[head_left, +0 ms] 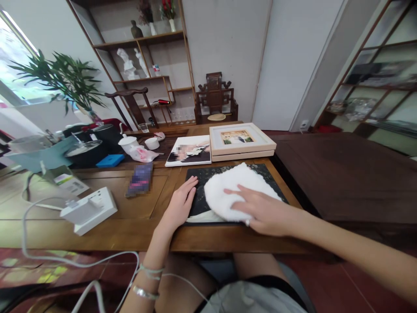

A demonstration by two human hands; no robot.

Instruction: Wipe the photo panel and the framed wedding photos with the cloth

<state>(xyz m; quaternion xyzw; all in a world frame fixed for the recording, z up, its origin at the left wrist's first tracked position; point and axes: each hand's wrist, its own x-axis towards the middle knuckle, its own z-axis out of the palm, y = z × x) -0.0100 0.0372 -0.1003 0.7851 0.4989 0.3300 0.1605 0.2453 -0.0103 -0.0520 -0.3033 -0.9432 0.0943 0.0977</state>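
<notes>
A white fluffy cloth [224, 195] lies bunched over a dark speckled board [197, 201] at the table's front edge. My right hand [257, 208] is on top of the cloth, its fingers pressed into the pile and the thumb at the near edge, gripping it. Fingers stretched out flat, my left hand [182, 202] rests on the left edge of the board. A thin pale strip [205, 217] shows under the cloth along the board's near side. Much of the board is hidden beneath the cloth.
Behind the board are stacked framed pictures [243, 137] and a white-edged photo panel [189, 158]. A white power strip [97, 211] with a cable is at left, near a blurred purple item [140, 179], a blue box [110, 161] and a white teapot [128, 142].
</notes>
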